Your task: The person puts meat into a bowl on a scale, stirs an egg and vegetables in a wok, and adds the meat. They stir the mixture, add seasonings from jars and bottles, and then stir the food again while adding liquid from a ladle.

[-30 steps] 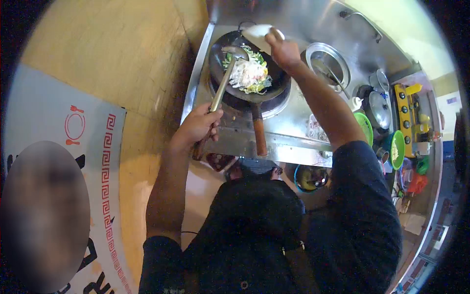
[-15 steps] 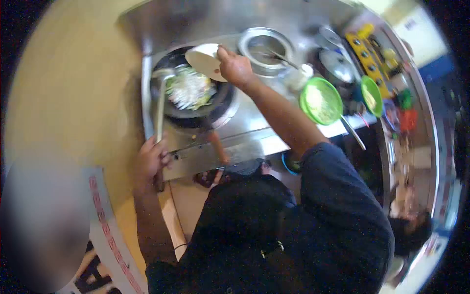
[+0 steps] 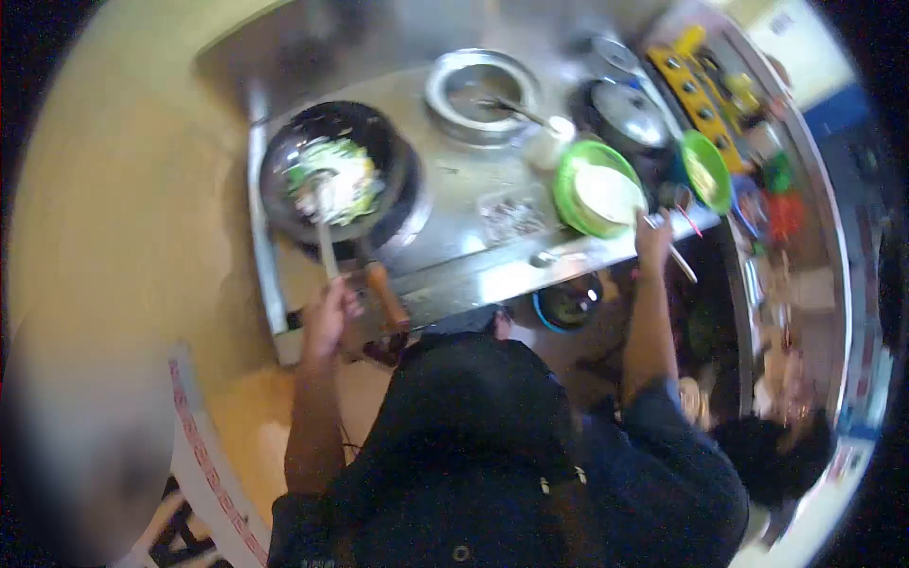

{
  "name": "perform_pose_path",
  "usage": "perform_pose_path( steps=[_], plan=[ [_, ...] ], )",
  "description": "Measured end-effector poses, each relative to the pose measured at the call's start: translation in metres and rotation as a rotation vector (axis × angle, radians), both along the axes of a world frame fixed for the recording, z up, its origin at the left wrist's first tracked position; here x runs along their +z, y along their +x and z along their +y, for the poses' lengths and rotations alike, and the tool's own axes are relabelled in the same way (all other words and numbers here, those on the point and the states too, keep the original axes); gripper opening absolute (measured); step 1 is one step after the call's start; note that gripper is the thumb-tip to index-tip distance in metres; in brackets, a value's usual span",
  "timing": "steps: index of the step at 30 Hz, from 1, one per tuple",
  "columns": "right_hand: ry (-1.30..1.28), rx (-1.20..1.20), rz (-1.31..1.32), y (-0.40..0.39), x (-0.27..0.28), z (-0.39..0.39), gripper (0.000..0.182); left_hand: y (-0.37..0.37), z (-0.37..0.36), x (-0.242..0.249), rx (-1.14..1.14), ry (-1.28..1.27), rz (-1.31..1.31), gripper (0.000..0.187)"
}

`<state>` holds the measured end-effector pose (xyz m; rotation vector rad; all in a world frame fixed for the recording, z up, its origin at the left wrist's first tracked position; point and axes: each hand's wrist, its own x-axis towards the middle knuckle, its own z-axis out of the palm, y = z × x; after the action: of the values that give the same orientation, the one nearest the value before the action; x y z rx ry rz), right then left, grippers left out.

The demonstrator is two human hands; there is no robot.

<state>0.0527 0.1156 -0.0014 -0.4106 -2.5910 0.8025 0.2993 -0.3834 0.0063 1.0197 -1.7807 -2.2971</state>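
Note:
My left hand (image 3: 329, 317) is closed around the handle of a long ladle (image 3: 328, 254). The ladle's head rests in chopped green and white vegetables (image 3: 346, 185) inside a dark wok (image 3: 379, 133), whose wooden handle (image 3: 386, 295) points toward me. At the right, my right hand (image 3: 653, 237) grips the near edge of a white bowl (image 3: 606, 195). That bowl overlaps a green strainer basket (image 3: 568, 185) and hides most of its contents.
A steel pot (image 3: 437, 99) with a utensil in it stands at the back. Near it are a white container (image 3: 549, 144), a lidded pot (image 3: 630, 114) and a second green basket (image 3: 705, 170). A clear tray (image 3: 511, 220) lies on the steel counter. Another person's dark hair (image 3: 776, 459) shows lower right.
My right hand has carried the white bowl from above the wok rightward to the green basket. My left hand has brought the ladle's head from the wok's edge into the vegetables.

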Motion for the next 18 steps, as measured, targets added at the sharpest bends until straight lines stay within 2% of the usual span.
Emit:
perform_pose_path(
  steps=[1, 3, 4, 5, 6, 7, 8, 10, 12, 13, 14, 15, 16, 18],
  plan=[
    [0.158, 0.104, 0.077, 0.006, 0.003, -0.016, 0.054, -0.007, 0.01, -0.003, 0.051, -0.004, 0.013, 0.026],
    [-0.267, 0.456, -0.21, 0.024, 0.007, -0.092, 0.048, -0.019, 0.034, -0.008, 0.117, 0.01, 0.053, 0.026],
    [-0.378, 0.642, -0.47, 0.035, 0.003, -0.134, 0.041, -0.024, 0.041, -0.011, 0.128, 0.027, 0.092, 0.026],
    [-0.449, 0.702, -0.717, 0.066, 0.042, -0.194, 0.041, -0.03, 0.048, -0.014, 0.14, -0.019, 0.071, 0.026],
    [-0.591, 0.956, -0.691, 0.088, 0.02, -0.223, 0.045, -0.032, 0.053, -0.016, 0.139, -0.06, 0.05, 0.026],
    [-0.557, 1.103, -0.689, 0.112, 0.024, -0.255, 0.05, -0.036, 0.058, -0.013, 0.153, -0.075, 0.038, 0.026],
    [-0.414, 1.17, -0.664, 0.124, 0.014, -0.274, 0.049, -0.039, 0.056, -0.021, 0.117, -0.061, 0.048, 0.026],
    [-0.3, 1.169, -0.384, 0.126, 0.018, -0.271, 0.041, -0.044, 0.054, -0.044, 0.083, -0.091, 0.048, 0.023],
    [-0.024, 0.919, -0.399, 0.088, 0.022, -0.222, 0.034, -0.039, 0.053, -0.019, 0.126, 0.147, 0.039, 0.021],
    [0.253, 0.774, -0.268, 0.062, 0.026, -0.184, 0.029, -0.034, 0.048, -0.014, 0.076, 0.184, 0.055, 0.02],
    [0.057, 0.524, -0.332, 0.028, 0.013, -0.14, 0.027, -0.03, 0.044, -0.011, 0.041, 0.219, 0.067, 0.019],
    [0.071, 0.461, -0.029, 0.0, -0.012, -0.09, 0.027, -0.027, 0.042, -0.011, 0.023, 0.22, 0.064, 0.019],
    [0.028, 0.41, -0.035, -0.018, -0.011, -0.057, 0.028, -0.026, 0.041, -0.01, 0.031, 0.269, 0.045, 0.019],
    [0.072, 0.462, -0.282, -0.049, -0.019, -0.018, 0.026, -0.027, 0.044, -0.004, 0.019, 0.31, 0.021, 0.018]
  ],
)
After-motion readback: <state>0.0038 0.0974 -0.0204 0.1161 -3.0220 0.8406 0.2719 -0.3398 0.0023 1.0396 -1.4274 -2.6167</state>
